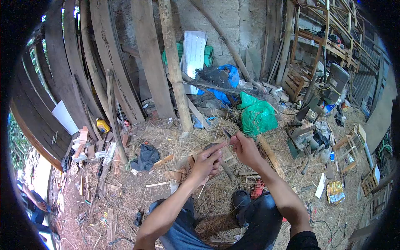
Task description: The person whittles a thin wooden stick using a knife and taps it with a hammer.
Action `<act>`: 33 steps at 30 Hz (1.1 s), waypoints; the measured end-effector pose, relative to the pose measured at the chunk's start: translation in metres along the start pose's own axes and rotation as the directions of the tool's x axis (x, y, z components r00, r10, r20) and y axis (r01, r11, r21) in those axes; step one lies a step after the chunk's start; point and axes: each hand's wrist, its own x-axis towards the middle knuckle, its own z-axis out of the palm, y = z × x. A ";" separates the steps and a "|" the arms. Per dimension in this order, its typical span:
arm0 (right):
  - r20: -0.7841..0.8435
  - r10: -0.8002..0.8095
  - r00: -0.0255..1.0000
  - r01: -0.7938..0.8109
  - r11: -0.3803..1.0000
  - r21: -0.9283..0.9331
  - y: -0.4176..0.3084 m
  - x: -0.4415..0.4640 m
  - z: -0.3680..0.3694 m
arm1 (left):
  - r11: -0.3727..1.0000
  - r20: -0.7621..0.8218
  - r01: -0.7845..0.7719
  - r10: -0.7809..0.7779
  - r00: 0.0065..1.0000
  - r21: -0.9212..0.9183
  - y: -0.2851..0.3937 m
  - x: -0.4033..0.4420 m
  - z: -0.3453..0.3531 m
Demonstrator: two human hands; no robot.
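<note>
The person's bare right hand point(246, 152) is closed, thumb against curled fingers, on a small, dark, blade-like piece point(226, 133) that juts up from the grip, just above the fingertips of the bare left hand point(206, 161). Those left fingers are bent, the forefinger reaching across; I can't tell whether they pinch anything. To my mind, the hands want slow, short movements, left fingertips clear of that edge, both forearms steadied above the blue denim trousers point(175, 227).
</note>
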 end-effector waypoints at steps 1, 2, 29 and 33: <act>-0.011 0.048 0.999 -0.048 0.999 -0.005 -0.002 0.001 -0.003 | 1.000 -0.003 0.002 -0.002 1.000 0.002 -0.001 0.000 -0.001; -0.024 0.097 0.995 -0.097 0.995 -0.009 -0.002 0.002 -0.004 | 1.000 0.011 -0.014 0.013 1.000 0.022 -0.002 0.001 -0.004; -0.082 0.214 0.973 -0.220 0.973 -0.068 -0.009 0.001 0.007 | 0.936 0.004 -0.214 0.221 0.975 0.279 -0.015 0.014 -0.013; -0.033 0.166 0.986 -0.168 0.985 -0.047 -0.011 -0.004 0.013 | 0.948 -0.004 -0.187 0.195 0.981 0.259 -0.014 0.012 -0.016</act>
